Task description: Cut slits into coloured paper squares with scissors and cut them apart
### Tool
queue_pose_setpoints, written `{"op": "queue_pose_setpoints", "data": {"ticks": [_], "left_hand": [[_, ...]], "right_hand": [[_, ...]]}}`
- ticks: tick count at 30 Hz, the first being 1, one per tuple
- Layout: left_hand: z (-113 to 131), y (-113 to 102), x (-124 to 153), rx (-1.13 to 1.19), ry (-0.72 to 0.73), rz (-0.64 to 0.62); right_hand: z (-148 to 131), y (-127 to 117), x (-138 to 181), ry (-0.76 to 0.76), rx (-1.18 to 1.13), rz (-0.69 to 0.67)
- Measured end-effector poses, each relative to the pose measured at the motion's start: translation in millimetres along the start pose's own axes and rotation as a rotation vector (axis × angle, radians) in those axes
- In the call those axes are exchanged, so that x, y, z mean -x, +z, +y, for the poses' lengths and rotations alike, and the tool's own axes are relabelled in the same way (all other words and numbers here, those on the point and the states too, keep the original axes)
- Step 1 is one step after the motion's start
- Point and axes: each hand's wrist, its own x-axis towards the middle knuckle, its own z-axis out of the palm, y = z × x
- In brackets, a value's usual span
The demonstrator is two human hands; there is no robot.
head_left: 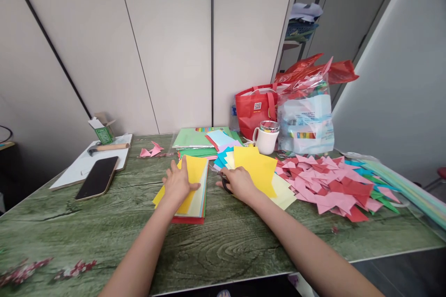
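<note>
My left hand (176,181) lies with fingers spread on a stack of coloured paper (199,204), its top sheet yellow and red showing at the bottom. To its right, my right hand (237,183) is closed around the dark handle of a pair of scissors (226,183). The blades point up and left toward the stack, partly hidden by my fingers. Just beyond the right hand lie loose yellow sheets (259,169), with cream and blue paper under and beside them.
Folded pink and red paper pieces (324,181) are heaped at right. A white mug (267,138), red bag (256,109) and clear plastic bag (306,123) stand behind. Green paper packs (202,138) lie at the back. Phone (98,177) and hammer (109,147) are at left.
</note>
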Motion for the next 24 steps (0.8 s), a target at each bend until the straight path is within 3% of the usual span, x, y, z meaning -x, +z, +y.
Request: {"op": "queue_pose_setpoints", "data": {"ticks": [8,12,15,16,20,24], "left_hand": [[-3,-3,1,0.030,0.053,0.118],[-11,-10,-2,0.205,0.054,0.153],[-18,-19,-6,0.482,0.023,0.162],[-19,-23,-6,0.652,0.022,0.114],[-18,-36,1,1.384,0.187,-0.291],[-7,-43,11,1.627,0.338,-0.409]], "right_hand": [[-2,2,0,0.174,-0.034,0.050],[-3,3,0,0.225,-0.160,0.143],[-1,5,-1,0.252,-0.402,0.252],[0,6,-2,0.259,-0.523,0.293],[-2,3,-6,0.277,-1.163,0.373],[-14,-6,-3,0.231,-1.548,0.258]]}}
